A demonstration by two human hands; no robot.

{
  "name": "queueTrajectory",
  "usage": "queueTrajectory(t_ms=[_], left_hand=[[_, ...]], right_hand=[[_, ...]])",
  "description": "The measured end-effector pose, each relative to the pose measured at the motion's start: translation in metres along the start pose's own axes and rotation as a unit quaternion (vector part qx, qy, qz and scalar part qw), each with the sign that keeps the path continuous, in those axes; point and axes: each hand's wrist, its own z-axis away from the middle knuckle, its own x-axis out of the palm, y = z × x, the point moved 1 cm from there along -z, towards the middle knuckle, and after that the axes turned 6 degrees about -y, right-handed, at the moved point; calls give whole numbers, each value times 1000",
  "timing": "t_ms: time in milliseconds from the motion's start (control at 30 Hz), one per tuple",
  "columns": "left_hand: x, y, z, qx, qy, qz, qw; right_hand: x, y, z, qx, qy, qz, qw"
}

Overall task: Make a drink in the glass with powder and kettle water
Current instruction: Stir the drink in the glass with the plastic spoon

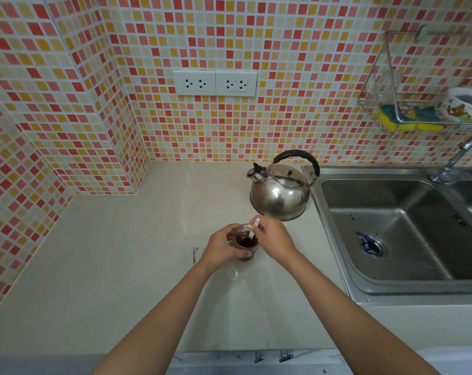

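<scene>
At frame centre, the left hand wraps the glass on the surface; the right hand pinches a white spoon dipped inside. Its bowl is hidden in the brown drink.

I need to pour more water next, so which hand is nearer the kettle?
Right. The right hand holds the white spoon in the glass, just below the kettle; the left hand grips the glass's far side.

Soft, even light fills the view with faint shadows; glare spots gleam on the steel kettle and sink rim (wide-angle bending curves the tiled wall edges), and corners blur slightly
</scene>
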Motion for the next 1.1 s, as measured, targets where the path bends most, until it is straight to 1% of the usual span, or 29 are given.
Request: queueTrajectory(t_ms=[67, 133, 233, 333, 433, 500, 567, 633, 733, 833, 967, 1033, 1100], left_hand=[[0, 0, 0, -2, 1, -3, 1000], [0, 1, 0, 0, 1, -6, 1000], [0, 2, 1, 4, -1, -4, 1000], [0, 2, 0, 4, -3, 2, 1000], [0, 2, 0, -3, 1, 6, 1000], [0, 1, 0, -5, 2, 8, 1000], [0, 0, -1, -6, 2, 7, 1000], [0, 0, -2, -6, 1, 6, 1000], [0, 0, -2, -5, 3, 6, 1000], [0, -1, -2, 0, 4, 10, 1000], [0, -1, -2, 3, -1, 13, 1000], [0, 0, -2, 3, -1, 11, 1000], [0, -1, -2, 2, 1, 10, 1000]], right_hand=[[-1, 3, -2, 21, 11, 16, 1000], [1, 4, -2, 31, 8, -15, 999], [4, 0, 0, 0, 0, -56, 998], [0, 2, -1, -15, 3, -10, 1000], [-2, 8, -3, 18, 3, 11, 1000], [1, 8, -3, 48, 10, -35, 998], [3, 9, -4, 85, 33, -108, 990], [1, 10, -4, 117, 61, -176, 976], [-9, 14, -5, 143, 89, -253, 953], [-20, 14, -7, 136, 100, -291, 942], [-32, 13, -8, 110, 111, -294, 943], [-32, 10, -7, 84, 101, -269, 954], [-27, 6, -4, 32, 61, -213, 975]])
